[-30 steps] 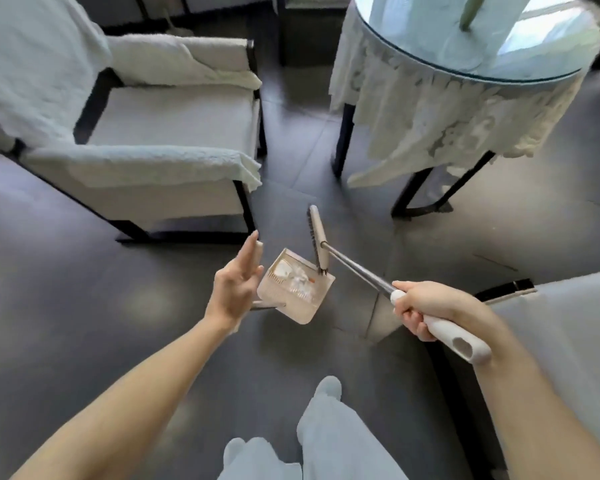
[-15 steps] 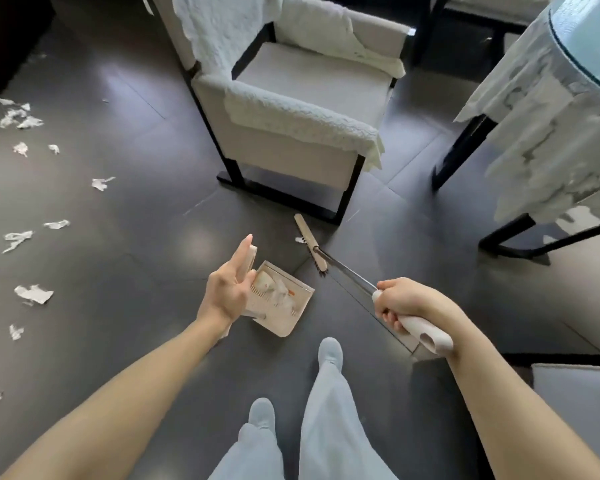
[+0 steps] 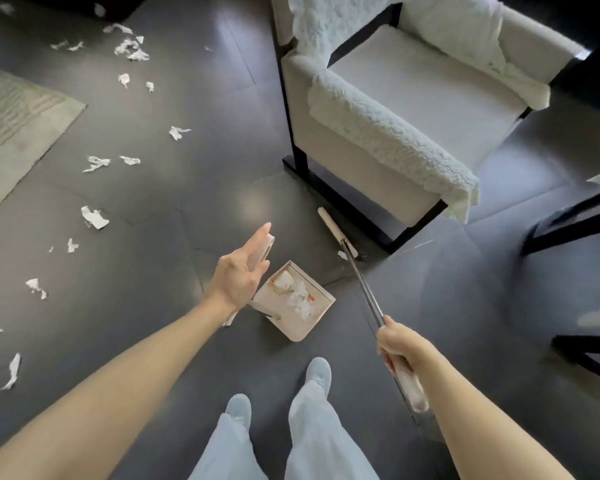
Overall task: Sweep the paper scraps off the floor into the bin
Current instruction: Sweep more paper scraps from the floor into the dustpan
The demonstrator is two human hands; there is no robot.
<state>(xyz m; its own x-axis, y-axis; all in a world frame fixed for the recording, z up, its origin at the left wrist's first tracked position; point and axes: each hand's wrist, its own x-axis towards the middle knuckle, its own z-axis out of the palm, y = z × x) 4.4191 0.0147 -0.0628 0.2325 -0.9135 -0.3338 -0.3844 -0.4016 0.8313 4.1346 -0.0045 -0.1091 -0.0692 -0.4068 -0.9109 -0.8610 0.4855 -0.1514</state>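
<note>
Right hand [image 3: 400,344] grips the broom [image 3: 362,289] at its near end. Left hand [image 3: 239,271] clasps the dustpan [image 3: 298,306] handle, fingers extended. The broom's long axis runs away and slightly left, its head beside the armchair [image 3: 378,168] base. Paper scraps [image 3: 94,216] lie well apart, leftward (bin unseen): carry the head over, then draw short strokes panward.

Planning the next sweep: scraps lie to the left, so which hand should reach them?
Probably right: the right hand grips the broom, which can reach the paper scraps; the left hand only holds the dustpan.
</note>
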